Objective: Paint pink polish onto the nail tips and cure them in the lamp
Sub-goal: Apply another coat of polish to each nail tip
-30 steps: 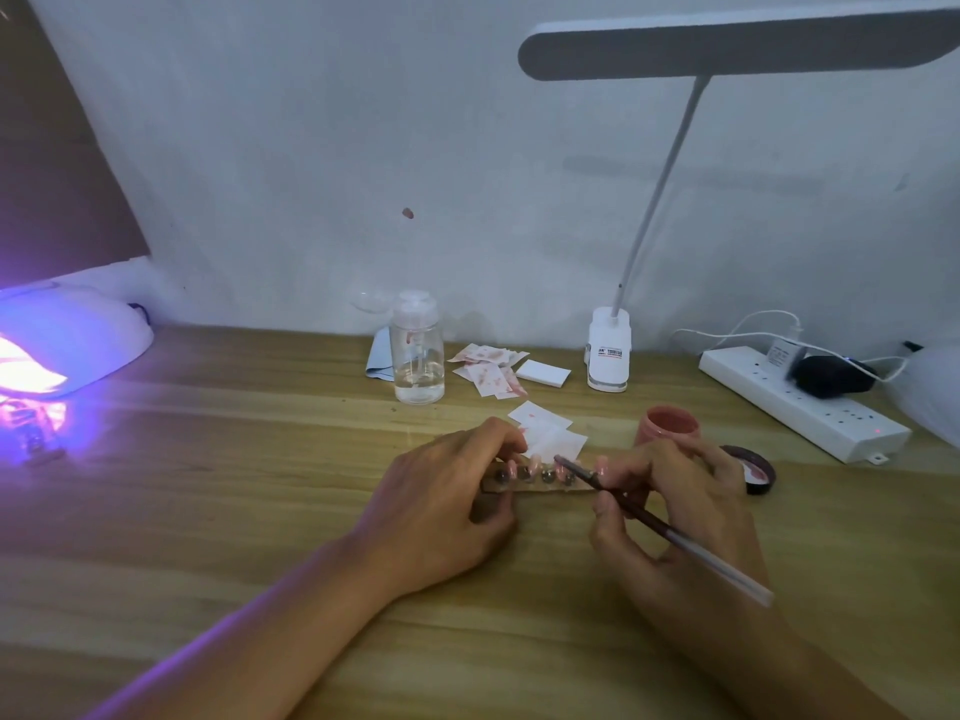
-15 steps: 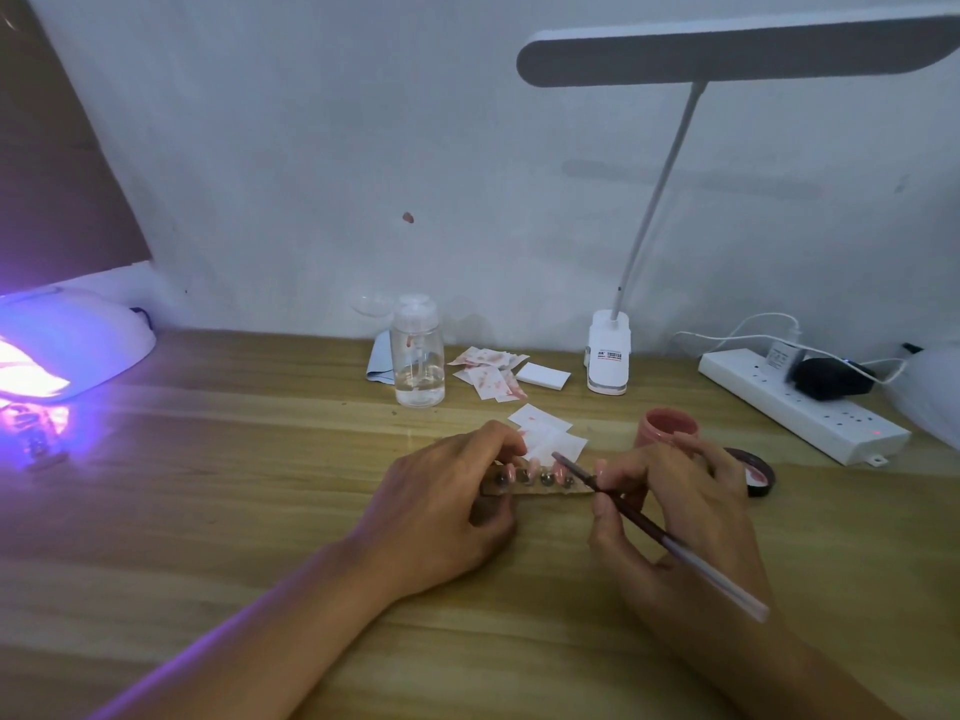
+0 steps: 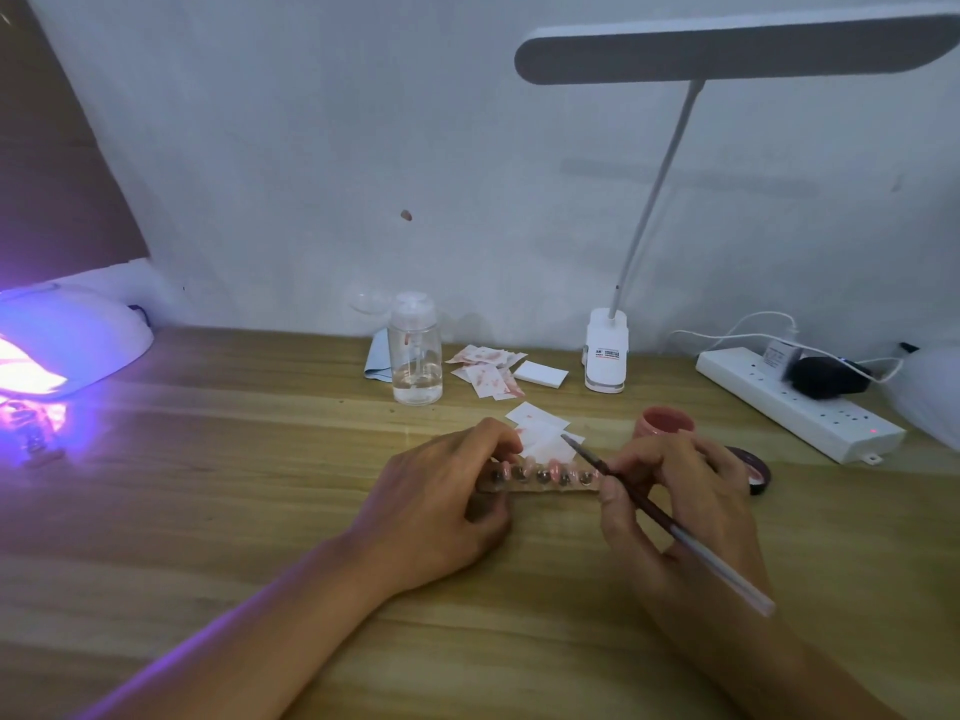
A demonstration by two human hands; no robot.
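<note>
The wooden counter (image 3: pixel 208 459) carries everything. On its far left the curing lamp (image 3: pixel 72 345) glows violet, well apart from the work. The left hand (image 3: pixel 441 506) pinches the left end of the holder strip (image 3: pixel 540 489) at the counter's middle. The right hand (image 3: pixel 685 511) grips the brush (image 3: pixel 649 506) pen-fashion at the strip's right end (bristles point away, over white paper (image 3: pixel 537 426)). Best, I judge, to brace both hands on the counter and stroke lightly along each tip. The nail tips (image 3: pixel 553 469) stand in a row, small and pink, dark at their bases.
</note>
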